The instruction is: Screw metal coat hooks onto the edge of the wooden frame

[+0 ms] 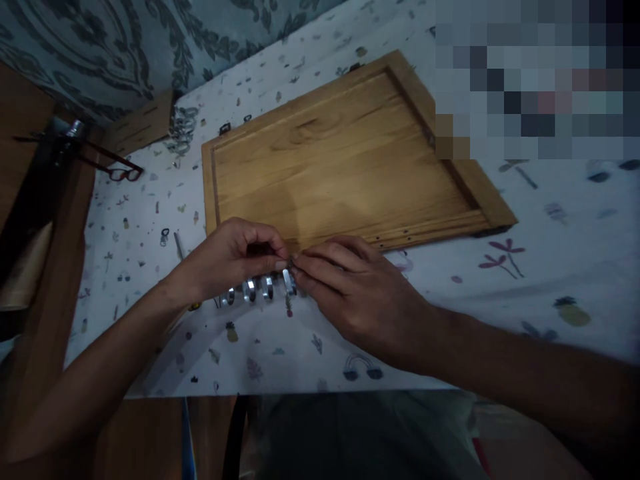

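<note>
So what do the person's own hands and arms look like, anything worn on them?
The left hand and right hand are ungloved. The left forearm and right forearm are bare, with no sleeve, watch or bracelet in sight. I can't make out any rings or markings in the dim light.

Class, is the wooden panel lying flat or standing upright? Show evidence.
Lying flat: the wooden panel rests on the patterned cloth, broad face upward.

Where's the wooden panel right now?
Head view, centre: the wooden panel lies on the patterned tablecloth, just beyond the left hand and right hand.
</note>
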Action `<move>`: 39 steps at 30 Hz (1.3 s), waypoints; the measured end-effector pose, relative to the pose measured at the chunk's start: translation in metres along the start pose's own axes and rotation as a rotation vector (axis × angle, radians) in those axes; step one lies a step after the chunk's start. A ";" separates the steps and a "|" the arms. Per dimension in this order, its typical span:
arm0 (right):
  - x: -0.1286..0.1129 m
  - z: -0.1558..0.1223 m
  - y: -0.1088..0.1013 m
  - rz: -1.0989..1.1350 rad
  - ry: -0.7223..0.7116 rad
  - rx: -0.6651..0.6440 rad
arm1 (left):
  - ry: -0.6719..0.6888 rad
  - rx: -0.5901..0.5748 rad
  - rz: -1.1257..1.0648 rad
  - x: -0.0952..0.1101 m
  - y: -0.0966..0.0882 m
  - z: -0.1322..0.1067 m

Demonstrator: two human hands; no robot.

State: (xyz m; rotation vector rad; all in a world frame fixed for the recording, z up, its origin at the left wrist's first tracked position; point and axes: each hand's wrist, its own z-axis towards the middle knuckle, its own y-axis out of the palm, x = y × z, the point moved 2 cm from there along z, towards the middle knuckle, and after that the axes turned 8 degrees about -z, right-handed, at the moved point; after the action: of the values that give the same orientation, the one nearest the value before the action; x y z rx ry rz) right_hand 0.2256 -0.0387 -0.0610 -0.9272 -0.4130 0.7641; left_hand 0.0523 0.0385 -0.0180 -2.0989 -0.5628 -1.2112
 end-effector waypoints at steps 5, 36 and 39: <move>0.000 0.000 -0.002 -0.010 -0.004 0.004 | -0.019 -0.009 -0.002 0.001 -0.001 0.000; 0.000 -0.001 0.001 -0.047 -0.021 0.009 | -0.059 -0.147 -0.039 0.004 -0.004 0.010; 0.000 -0.001 0.002 -0.048 -0.018 0.014 | -0.053 -0.146 -0.060 0.002 -0.004 0.011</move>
State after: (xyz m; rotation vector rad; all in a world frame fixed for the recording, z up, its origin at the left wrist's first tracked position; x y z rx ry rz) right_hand 0.2256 -0.0386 -0.0630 -0.8950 -0.4443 0.7314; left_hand 0.0576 0.0493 -0.0196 -2.2565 -0.5798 -1.2678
